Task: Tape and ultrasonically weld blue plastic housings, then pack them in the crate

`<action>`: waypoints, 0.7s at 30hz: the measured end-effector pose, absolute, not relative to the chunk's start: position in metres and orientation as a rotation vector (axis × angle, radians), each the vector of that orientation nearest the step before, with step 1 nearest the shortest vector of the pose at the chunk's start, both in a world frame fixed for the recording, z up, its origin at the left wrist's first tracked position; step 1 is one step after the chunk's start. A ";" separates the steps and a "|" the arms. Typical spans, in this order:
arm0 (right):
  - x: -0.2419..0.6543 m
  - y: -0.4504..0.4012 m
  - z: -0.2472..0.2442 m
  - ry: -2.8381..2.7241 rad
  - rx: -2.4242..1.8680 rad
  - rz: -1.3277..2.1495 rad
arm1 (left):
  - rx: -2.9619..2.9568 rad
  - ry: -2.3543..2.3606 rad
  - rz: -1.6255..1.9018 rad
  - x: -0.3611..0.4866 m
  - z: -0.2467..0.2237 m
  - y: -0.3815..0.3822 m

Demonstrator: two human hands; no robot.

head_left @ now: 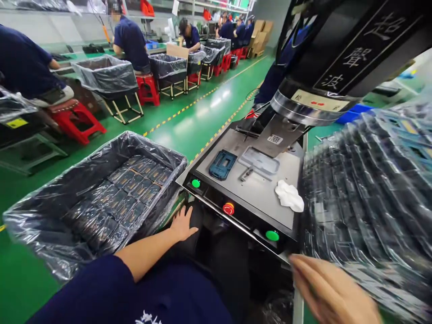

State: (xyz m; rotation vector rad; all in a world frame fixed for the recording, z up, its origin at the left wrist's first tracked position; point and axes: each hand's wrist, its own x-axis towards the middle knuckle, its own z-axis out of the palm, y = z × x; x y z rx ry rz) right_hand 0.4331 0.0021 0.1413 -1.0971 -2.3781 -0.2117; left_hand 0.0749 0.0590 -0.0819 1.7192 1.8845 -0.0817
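Observation:
My left hand [182,224] rests with its fingers spread over the dark cloth at my lap, below the left corner of the machine. It holds nothing. Blurred by motion, my right hand [334,288] is at the machine's front right corner, beside the stacked trays; whether it holds anything is unclear. On the metal machine table [256,198] lie a dark blue plastic casing [222,164], a pale frame-shaped fixture [259,162], a small metal block [246,174] and a crumpled white cloth [289,196]. The front panel carries green buttons [195,183] and a red stop knob [228,208].
The black machine head [340,58] overhangs the table. To the left, a plastic-lined bin [37,225] holds rows of dark parts. Clear trays [357,189] are stacked high on the right. Farther back, several people sit on red stools [77,119] along a bench.

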 end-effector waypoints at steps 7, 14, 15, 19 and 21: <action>0.359 -0.025 0.031 -2.418 -1.553 0.410 | 1.750 1.830 -0.057 0.048 -0.077 0.031; 0.329 -0.038 -0.020 -2.564 -1.905 0.743 | 1.726 1.797 -0.057 0.033 -0.075 0.014; 0.327 -0.038 -0.022 -2.551 -1.924 0.718 | 1.732 1.790 -0.059 0.031 -0.076 0.012; 0.319 -0.040 -0.023 -2.490 -1.963 0.698 | 1.788 1.781 -0.047 0.029 -0.086 0.004; 0.317 -0.039 -0.023 -2.486 -1.981 0.686 | 1.819 1.774 -0.064 0.028 -0.098 0.004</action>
